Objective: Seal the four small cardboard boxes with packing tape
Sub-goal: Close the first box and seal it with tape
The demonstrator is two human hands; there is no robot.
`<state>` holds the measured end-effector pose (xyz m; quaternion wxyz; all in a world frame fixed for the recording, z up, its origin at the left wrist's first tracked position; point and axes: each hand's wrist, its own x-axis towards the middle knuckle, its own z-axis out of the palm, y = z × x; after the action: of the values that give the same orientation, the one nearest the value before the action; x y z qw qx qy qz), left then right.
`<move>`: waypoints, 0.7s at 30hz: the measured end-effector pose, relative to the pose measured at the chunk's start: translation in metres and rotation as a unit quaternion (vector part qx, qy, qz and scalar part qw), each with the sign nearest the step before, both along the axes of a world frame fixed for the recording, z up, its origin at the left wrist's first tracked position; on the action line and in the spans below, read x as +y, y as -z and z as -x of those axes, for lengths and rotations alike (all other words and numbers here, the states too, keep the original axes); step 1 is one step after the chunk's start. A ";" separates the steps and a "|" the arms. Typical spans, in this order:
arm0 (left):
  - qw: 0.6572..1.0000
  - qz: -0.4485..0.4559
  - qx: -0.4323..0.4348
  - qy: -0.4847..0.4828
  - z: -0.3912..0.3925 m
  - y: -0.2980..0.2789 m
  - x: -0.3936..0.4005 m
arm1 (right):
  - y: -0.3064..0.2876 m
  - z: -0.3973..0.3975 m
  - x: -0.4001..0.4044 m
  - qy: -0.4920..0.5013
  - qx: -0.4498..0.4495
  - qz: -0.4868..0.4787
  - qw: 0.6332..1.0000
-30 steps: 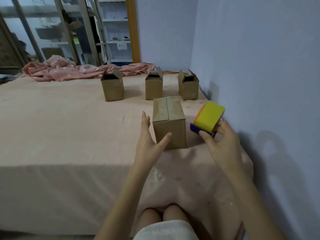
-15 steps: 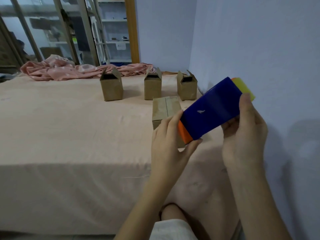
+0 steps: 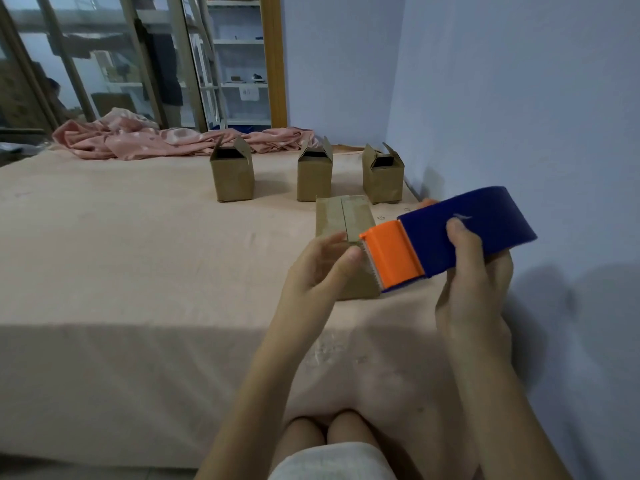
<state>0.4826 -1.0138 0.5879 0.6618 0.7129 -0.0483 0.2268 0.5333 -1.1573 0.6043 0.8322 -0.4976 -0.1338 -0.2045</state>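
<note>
Tape dispenser (image 3: 446, 237): smooth plastic, blue body showing slight sheen, orange end matt. Near box (image 3: 343, 220) and three open boxes (image 3: 232, 174) (image 3: 314, 180) (image 3: 382, 180): plain brown cardboard, matt, looking slightly rough. Table cover (image 3: 138, 271): peach cloth, matt, lying mostly smooth. Bundle (image 3: 138, 140) at far edge: pink cloth, crumpled, showing faint sheen. Wall (image 3: 519, 98): painted, matt.

No legible text anywhere. A small white paper label (image 3: 249, 93) hangs on the far shelf (image 3: 242, 85); its dark marks are too blurred to read.
</note>
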 end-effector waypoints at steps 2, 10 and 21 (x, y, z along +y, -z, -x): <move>0.998 0.047 0.012 0.049 -0.001 0.003 -0.003 | 0.000 0.000 0.002 -0.006 0.006 -0.020 1.000; 0.993 0.110 0.012 0.052 -0.004 0.002 -0.017 | 0.004 -0.003 0.005 -0.020 0.046 -0.067 0.996; 0.980 -0.014 -0.108 -0.165 -0.009 0.001 -0.030 | 0.011 -0.001 0.010 -0.013 0.105 -0.095 0.990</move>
<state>0.4914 -1.0438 0.5867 0.5964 0.6914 -0.0045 0.4078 0.5346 -1.1470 0.5929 0.8876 -0.4335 -0.0327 -0.1521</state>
